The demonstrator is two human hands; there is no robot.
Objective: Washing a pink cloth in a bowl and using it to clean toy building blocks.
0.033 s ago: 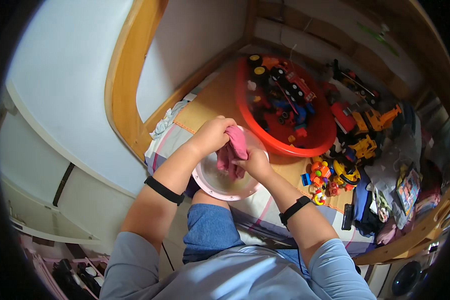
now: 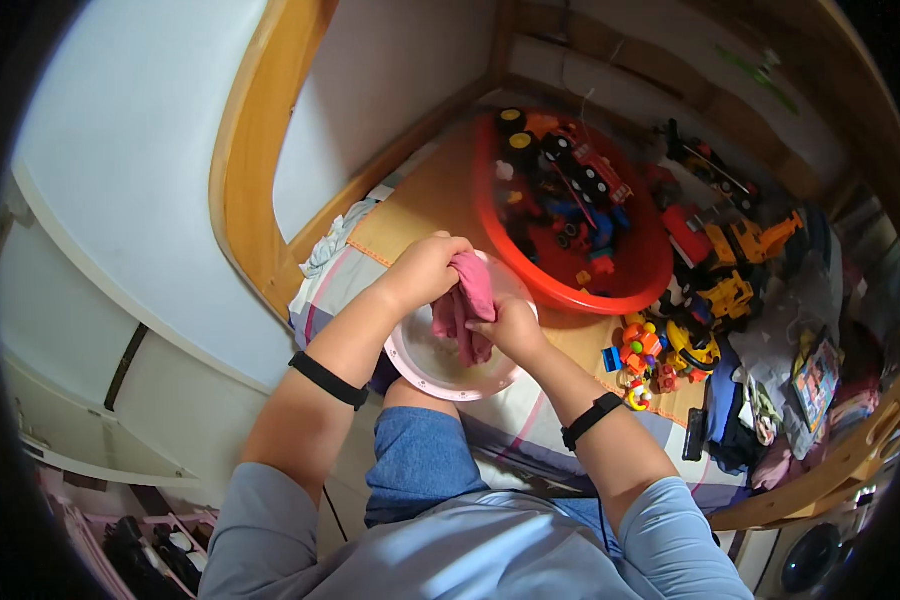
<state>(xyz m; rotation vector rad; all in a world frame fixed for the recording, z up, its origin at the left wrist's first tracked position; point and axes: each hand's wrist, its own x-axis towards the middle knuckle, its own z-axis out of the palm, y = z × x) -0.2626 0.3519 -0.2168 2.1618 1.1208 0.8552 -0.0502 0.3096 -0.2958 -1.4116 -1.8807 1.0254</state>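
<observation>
A wet-looking pink cloth (image 2: 465, 312) hangs bunched between my two hands above a pale pink basin (image 2: 432, 385). My left hand (image 2: 433, 268) is closed around its upper end, with the fingers curled over the fold. Lower down on the other side, my right hand (image 2: 511, 326) pinches the cloth near the basin's right rim. The hanging folds reach down into the basin, where some shallow, cloudy water seems to lie. The basin is in front of my knee at the bed's edge.
Beyond the basin stands a large red tub (image 2: 570, 296) full of toy vehicles. Small colourful toys (image 2: 642, 350), a yellow toy excavator (image 2: 755, 238) and piled clothes (image 2: 735, 415) lie to its right. A wooden bed post (image 2: 240, 190) rises at left.
</observation>
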